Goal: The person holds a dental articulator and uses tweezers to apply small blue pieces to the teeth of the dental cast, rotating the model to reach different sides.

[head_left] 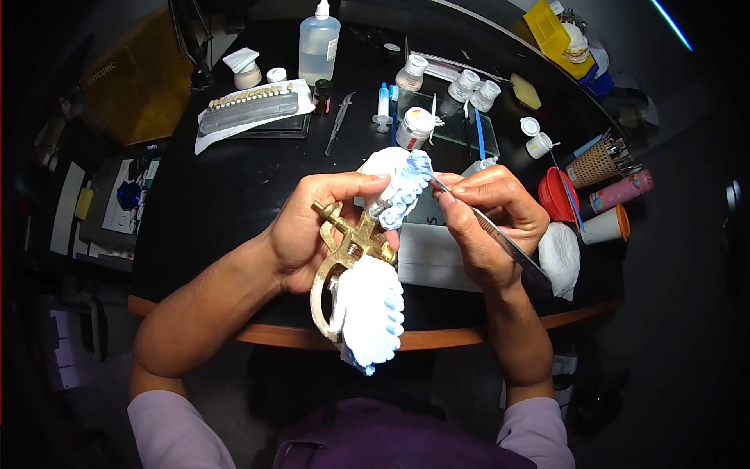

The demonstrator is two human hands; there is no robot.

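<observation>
A brass hinged articulator (341, 254) is gripped in my left hand (301, 227), the thumb lying on the white plaster at its upper end. That end bears a blue and white dental cast (408, 191); a second cast (369, 313) with a scalloped row of teeth hangs from the lower end, opened away from the first. My right hand (496, 223) pinches a slim metal instrument (500, 237) between thumb and fingers. Its thin tip points at the upper right edge of the blue cast; whether it touches cannot be made out.
Behind my hands stand a lidded jar (416, 128), a syringe (383, 108), small bottles (464, 86) and a large clear bottle (319, 47). A tooth shade strip (248, 109) lies at the left. On the right are a red bowl (556, 194), a cup (608, 225) and crumpled white tissue (559, 260).
</observation>
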